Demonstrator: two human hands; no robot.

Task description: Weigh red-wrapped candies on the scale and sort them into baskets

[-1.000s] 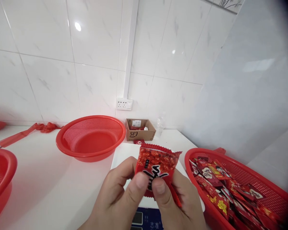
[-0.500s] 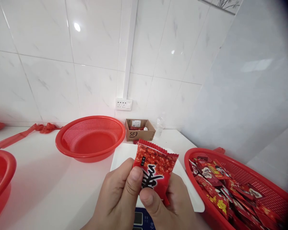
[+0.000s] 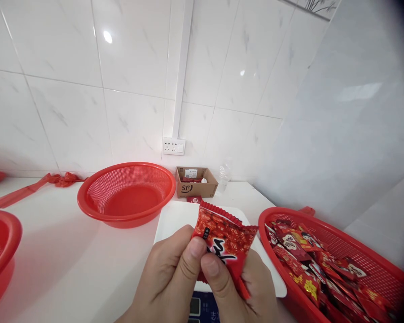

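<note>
Head view: at lower centre, the left hand (image 3: 168,273) and right hand (image 3: 234,303) both grip a red packet (image 3: 226,240), thumbs on its front, its toothed edge tilted upward. How the fingers sit behind it, I can't quite tell. Below is a scale (image 3: 173,220), its blue panel (image 3: 205,303) partly covered. At lower right a basket (image 3: 268,220) holds loose packets (image 3: 296,246); left of centre sits a second basket (image 3: 133,202), a carton (image 3: 200,191) beside it.

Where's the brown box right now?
In the head view, the brown box is near the middle, by the tiled wall, just right of the middle red basket.
</note>
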